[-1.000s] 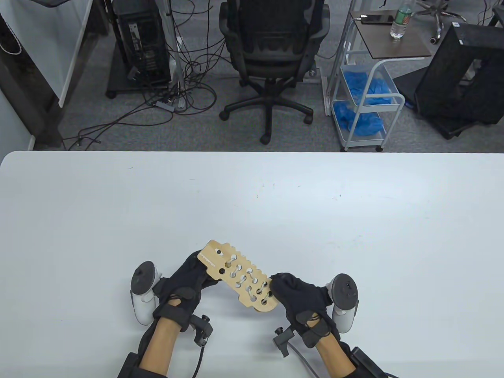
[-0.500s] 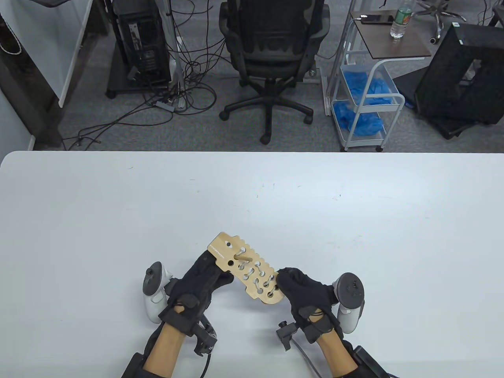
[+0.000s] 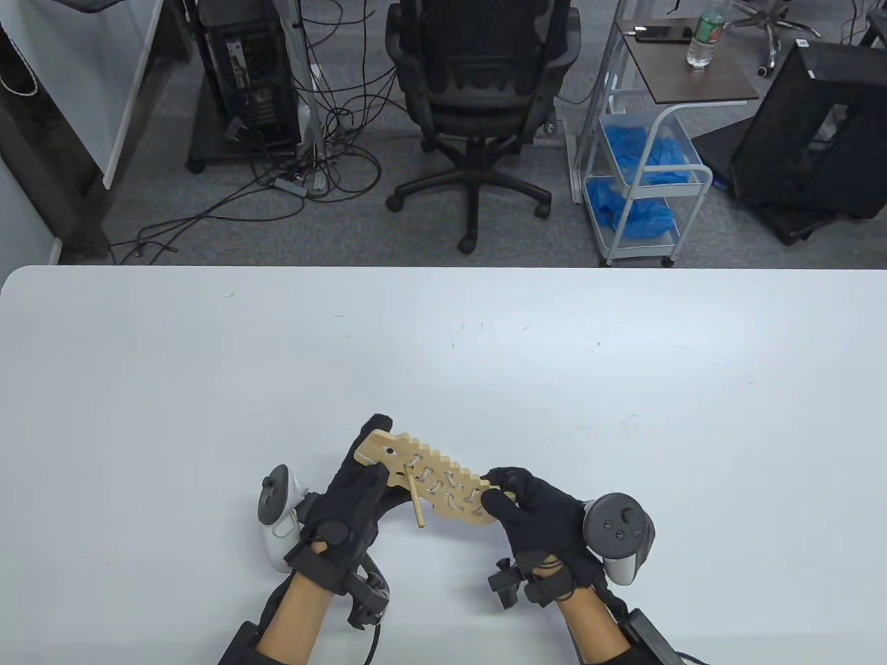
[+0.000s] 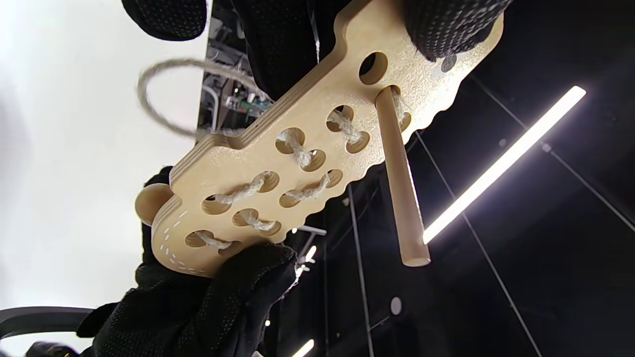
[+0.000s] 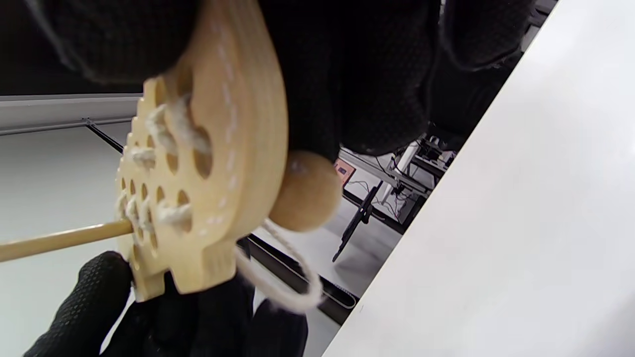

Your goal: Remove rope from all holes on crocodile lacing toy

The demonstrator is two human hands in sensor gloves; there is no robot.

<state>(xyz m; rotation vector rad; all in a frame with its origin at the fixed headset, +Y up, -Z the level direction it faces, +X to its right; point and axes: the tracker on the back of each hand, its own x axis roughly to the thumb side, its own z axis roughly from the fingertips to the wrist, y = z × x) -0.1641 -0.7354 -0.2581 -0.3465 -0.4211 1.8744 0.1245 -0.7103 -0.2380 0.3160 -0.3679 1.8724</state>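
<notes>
Both hands have the crocodile board [image 3: 433, 481] lifted above the near part of the table [image 3: 624, 388]. The left hand [image 3: 353, 499] grips the head end, the right hand [image 3: 537, 512] pinches the tail end. The rope [image 4: 297, 153] is laced through most holes, and a wooden stick [image 3: 414, 500] pokes out near the head. An office chair [image 3: 485, 83] sits way back

Two hands [image 3: 346, 502] [image 3: 533, 509], one crocodile board [image 3: 433, 478], one rope [image 4: 297, 153], one wooden needle [image 3: 414, 499].

The crocodile toy [image 3: 429, 478] has tipped flatter toward the person, and its wooden stick [image 3: 414, 502] now hangs down.
</notes>
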